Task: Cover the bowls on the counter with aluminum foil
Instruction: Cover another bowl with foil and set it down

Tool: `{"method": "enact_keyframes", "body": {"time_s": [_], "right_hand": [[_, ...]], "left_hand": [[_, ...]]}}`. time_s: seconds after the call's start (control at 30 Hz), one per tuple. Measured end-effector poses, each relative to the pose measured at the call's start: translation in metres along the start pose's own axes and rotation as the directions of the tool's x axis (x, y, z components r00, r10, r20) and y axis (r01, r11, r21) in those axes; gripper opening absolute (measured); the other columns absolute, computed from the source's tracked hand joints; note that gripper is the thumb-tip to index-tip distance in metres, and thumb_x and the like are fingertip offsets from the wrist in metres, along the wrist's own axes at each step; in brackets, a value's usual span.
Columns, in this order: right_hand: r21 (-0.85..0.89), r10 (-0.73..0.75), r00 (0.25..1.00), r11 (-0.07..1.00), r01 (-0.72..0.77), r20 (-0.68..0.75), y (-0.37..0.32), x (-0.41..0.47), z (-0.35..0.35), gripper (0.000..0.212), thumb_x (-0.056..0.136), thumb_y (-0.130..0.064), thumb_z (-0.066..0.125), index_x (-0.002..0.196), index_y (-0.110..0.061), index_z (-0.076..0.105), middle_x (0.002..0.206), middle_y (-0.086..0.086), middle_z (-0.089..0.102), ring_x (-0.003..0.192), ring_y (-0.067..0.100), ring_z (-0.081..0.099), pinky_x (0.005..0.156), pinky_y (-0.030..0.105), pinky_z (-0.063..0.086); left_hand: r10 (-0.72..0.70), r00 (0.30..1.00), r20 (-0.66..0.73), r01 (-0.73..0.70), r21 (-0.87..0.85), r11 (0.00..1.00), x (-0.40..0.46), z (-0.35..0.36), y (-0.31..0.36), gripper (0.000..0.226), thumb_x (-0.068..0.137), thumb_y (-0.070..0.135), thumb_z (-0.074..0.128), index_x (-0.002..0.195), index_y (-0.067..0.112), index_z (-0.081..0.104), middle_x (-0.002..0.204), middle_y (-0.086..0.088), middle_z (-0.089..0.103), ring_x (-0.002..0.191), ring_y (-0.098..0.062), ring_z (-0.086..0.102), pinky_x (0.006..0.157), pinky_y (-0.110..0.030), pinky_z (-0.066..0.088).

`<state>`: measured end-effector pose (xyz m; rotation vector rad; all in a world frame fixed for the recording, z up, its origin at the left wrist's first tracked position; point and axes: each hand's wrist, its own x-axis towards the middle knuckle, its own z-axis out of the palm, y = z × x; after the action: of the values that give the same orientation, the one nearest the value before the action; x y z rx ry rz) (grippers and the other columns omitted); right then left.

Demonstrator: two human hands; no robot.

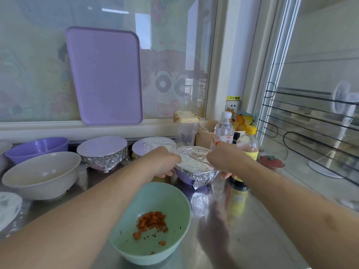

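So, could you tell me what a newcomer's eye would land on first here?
Probably both hands, left hand and right hand, gripping the foil-wrapped purple bowl at centre. Next, the uncovered mint-green bowl of chopped orange bits nearest the camera. Then the tall lilac plastic tray leaning against the window behind.

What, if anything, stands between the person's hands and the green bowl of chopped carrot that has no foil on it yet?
Nothing visible does. The green bowl sits uncovered on the counter directly below both forearms, nearer the person than the foil-covered purple bowl that the left hand and right hand hold by its sides.
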<state>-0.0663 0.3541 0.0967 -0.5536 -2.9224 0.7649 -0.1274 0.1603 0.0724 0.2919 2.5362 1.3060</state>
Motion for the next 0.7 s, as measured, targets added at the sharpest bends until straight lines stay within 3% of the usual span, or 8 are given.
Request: {"method": "enact_keyframes", "body": {"time_s": [0.1,0.17,0.2,0.27,0.33,0.43,0.53,0.7], "right_hand": [[-0.200,-0.019,0.998,0.980,0.007,-0.060,-0.001,-0.011,0.000,0.014,0.094,-0.019,0.049,0.082,-0.012,0.053,0.092,0.013,0.064,0.074,0.028,0.058,0.067,0.038,0.055],[-0.321,-0.112,0.967,0.947,0.034,-0.228,-0.001,-0.030,0.004,0.017,0.094,-0.018,0.046,0.078,-0.016,0.051,0.087,0.011,0.062,0.074,0.029,0.055,0.064,0.037,0.051],[-0.299,-0.180,0.930,0.951,0.081,-0.319,-0.002,-0.042,0.009,0.020,0.096,-0.019,0.046,0.077,-0.017,0.052,0.083,0.010,0.061,0.073,0.031,0.057,0.064,0.038,0.053],[-0.076,-0.276,0.871,0.960,0.269,-0.407,-0.001,-0.068,0.027,0.025,0.099,-0.026,0.050,0.078,-0.016,0.058,0.076,0.006,0.064,0.073,0.029,0.061,0.064,0.040,0.053],[0.258,-0.288,0.910,0.894,0.367,-0.298,-0.004,-0.093,0.053,0.025,0.095,-0.033,0.058,0.076,-0.019,0.065,0.072,-0.001,0.069,0.075,0.020,0.064,0.068,0.038,0.051],[0.492,-0.252,0.957,0.821,0.292,-0.147,-0.008,-0.111,0.100,0.026,0.082,-0.044,0.058,0.079,-0.022,0.071,0.073,-0.011,0.071,0.073,0.009,0.064,0.065,0.030,0.048],[0.696,-0.150,0.984,0.697,0.172,-0.093,-0.015,-0.102,0.122,0.027,0.072,-0.034,0.054,0.073,-0.012,0.070,0.062,-0.005,0.061,0.066,0.017,0.056,0.063,0.032,0.039],[0.788,-0.121,0.990,0.601,0.133,-0.075,-0.041,-0.091,0.141,0.026,0.073,-0.026,0.058,0.076,-0.002,0.069,0.062,0.006,0.055,0.064,0.024,0.052,0.060,0.036,0.036]], "left_hand": [[0.008,1.000,-0.016,-0.009,-0.031,0.999,-0.005,-0.009,-0.008,0.025,0.088,0.033,0.062,0.095,0.010,0.071,0.092,-0.002,0.078,0.086,-0.018,0.075,0.085,-0.034,0.058],[0.016,0.997,-0.074,-0.020,-0.053,0.998,-0.015,-0.020,-0.018,0.022,0.078,0.034,0.060,0.083,0.015,0.070,0.080,-0.006,0.075,0.080,-0.025,0.073,0.074,-0.033,0.048],[0.034,0.993,-0.115,-0.042,-0.069,0.997,-0.021,-0.025,-0.024,0.021,0.074,0.034,0.059,0.080,0.017,0.070,0.080,-0.008,0.076,0.082,-0.027,0.074,0.073,-0.034,0.048],[0.080,0.972,-0.220,-0.110,-0.129,0.985,-0.040,-0.035,-0.039,0.022,0.079,0.034,0.063,0.079,0.014,0.074,0.086,-0.001,0.080,0.087,-0.025,0.076,0.080,-0.036,0.057],[0.085,0.949,-0.304,-0.179,-0.297,0.938,-0.068,-0.038,-0.056,0.016,0.092,0.024,0.069,0.086,0.014,0.080,0.091,-0.003,0.081,0.091,-0.022,0.077,0.088,-0.038,0.059],[0.073,0.910,-0.408,-0.247,-0.391,0.887,-0.104,-0.033,-0.091,0.017,0.082,0.033,0.072,0.092,0.023,0.082,0.093,0.004,0.081,0.093,-0.019,0.075,0.088,-0.037,0.053],[0.027,0.902,-0.431,-0.254,-0.478,0.841,-0.117,-0.028,-0.121,0.026,0.073,0.037,0.067,0.093,0.031,0.082,0.093,0.001,0.080,0.093,-0.023,0.072,0.086,-0.041,0.049],[-0.063,0.841,-0.538,-0.300,-0.559,0.773,-0.117,-0.036,-0.146,0.021,0.086,0.029,0.064,0.097,0.029,0.081,0.097,0.001,0.079,0.096,-0.026,0.072,0.082,-0.045,0.052]]}}
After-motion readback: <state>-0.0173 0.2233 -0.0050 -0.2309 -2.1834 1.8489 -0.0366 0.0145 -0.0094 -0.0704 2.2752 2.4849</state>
